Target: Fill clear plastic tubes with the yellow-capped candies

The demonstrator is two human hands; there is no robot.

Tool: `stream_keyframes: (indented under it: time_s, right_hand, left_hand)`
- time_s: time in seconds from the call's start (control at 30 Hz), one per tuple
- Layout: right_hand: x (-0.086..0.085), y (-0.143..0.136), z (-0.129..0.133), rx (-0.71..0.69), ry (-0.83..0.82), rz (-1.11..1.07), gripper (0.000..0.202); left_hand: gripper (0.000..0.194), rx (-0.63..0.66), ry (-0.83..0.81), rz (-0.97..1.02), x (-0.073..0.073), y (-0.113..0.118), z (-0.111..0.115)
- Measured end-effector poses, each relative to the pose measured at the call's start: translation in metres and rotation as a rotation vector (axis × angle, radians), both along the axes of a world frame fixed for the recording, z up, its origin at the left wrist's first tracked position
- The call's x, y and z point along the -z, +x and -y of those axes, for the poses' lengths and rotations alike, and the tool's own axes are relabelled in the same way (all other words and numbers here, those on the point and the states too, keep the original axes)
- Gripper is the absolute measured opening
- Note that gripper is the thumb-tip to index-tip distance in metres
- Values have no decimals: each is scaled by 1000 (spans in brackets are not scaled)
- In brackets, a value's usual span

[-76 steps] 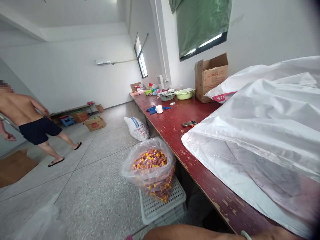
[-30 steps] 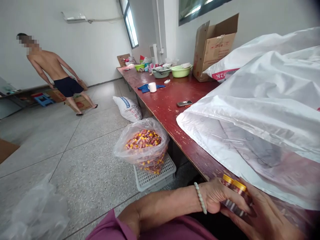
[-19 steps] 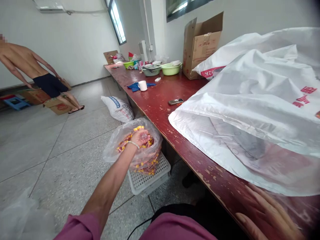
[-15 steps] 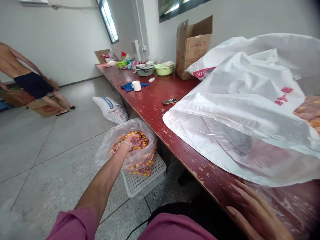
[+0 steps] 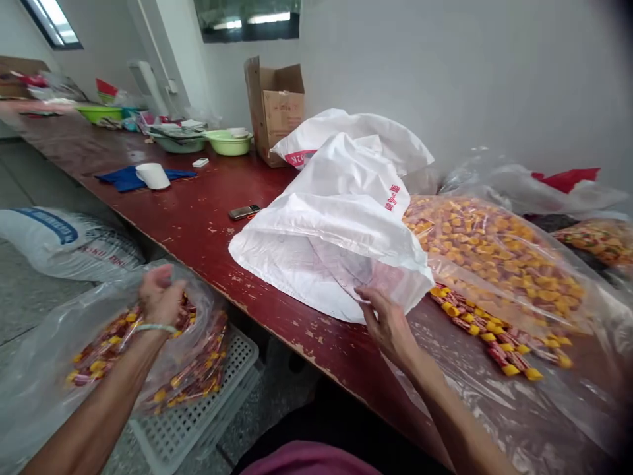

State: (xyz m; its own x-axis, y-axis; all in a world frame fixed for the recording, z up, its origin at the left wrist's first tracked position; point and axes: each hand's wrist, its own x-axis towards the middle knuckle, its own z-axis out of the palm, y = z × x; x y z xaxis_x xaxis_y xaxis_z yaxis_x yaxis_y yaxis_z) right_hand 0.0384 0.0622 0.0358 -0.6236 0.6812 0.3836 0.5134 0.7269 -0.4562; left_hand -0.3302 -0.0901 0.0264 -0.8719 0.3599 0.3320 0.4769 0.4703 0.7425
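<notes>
My left hand (image 5: pixel 161 297) hovers with curled fingers over the mouth of a clear plastic bag (image 5: pixel 44 349) full of small red tubes with yellow caps; its back faces me, so I cannot see whether it holds anything. That bag rests on a white perforated crate (image 5: pixel 198 415) on the floor beside the table. My right hand (image 5: pixel 388 323) lies on a clear plastic sheet on the red table (image 5: pixel 198 224), fingers apart, with its fingertips touching the lower edge of a white sack (image 5: pixel 336 224). Loose tubes (image 5: pixel 494 336) lie just right of that hand.
A large clear bag of the same pieces (image 5: pixel 494 257) lies behind the tubes. On the table are also a phone (image 5: pixel 244 212), a white cup (image 5: pixel 152 175) on a blue cloth, green basins (image 5: pixel 227 142) and an open cardboard box (image 5: pixel 277 105). A woven sack (image 5: pixel 59 241) lies on the floor.
My view has swung right and down toward the table. My left hand reached from my lap into the floor bag and now sits above it. My right hand slid forward to the white sack's edge.
</notes>
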Motion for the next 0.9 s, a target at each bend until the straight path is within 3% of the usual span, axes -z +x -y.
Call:
stream_keyframes:
  time_s: [0.03,0.13,0.2,0.3,0.43,0.6,0.7,0.9]
  right_hand:
    - [1,-8,-14,53,18,94,34]
    - [4,-32,-44,175,61,388,41]
    - [8,-41,-52,186,76,465,41]
    - [11,-41,-54,174,91,503,38]
    - [5,-38,-53,196,100,505,36]
    - [0,-74,-49,30,171,435,51]
    - [7,-95,-48,-8,139,428,43]
    - [22,-90,-64,47,35,395,31]
  left_hand:
    - [32,100,36,-22,1,12,-13]
    - [29,591,23,-121,1,63,-63]
    - [34,740,-78,-245,3,98,-96]
    - [41,699,-318,-381,8,128,-134]
    - [38,618,-482,-403,16,132,-155]
    - [38,621,-575,-480,15,127,-156]
    - [38,651,-604,-504,14,124,-153]
    - [36,707,-614,-509,13,114,-141]
